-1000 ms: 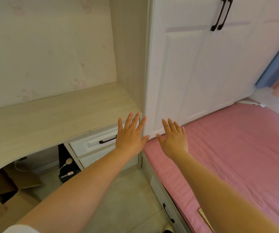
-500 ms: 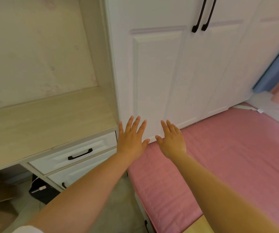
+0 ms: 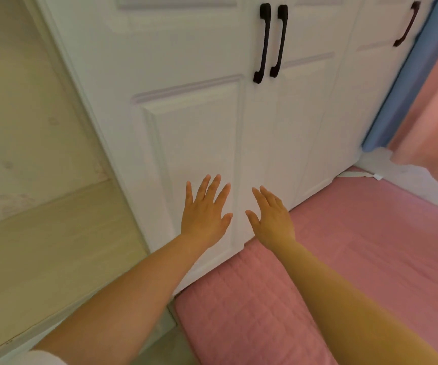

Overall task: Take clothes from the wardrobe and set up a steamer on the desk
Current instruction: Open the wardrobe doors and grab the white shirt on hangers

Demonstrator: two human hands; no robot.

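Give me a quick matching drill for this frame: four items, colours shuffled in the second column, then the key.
Items:
1. wardrobe doors
2. door handles
3. bed cover
4. desk top

Colours:
A. pink
B. pale wood
C. white
D. black

Pairs: 1-C, 2-D, 3-A, 4-B
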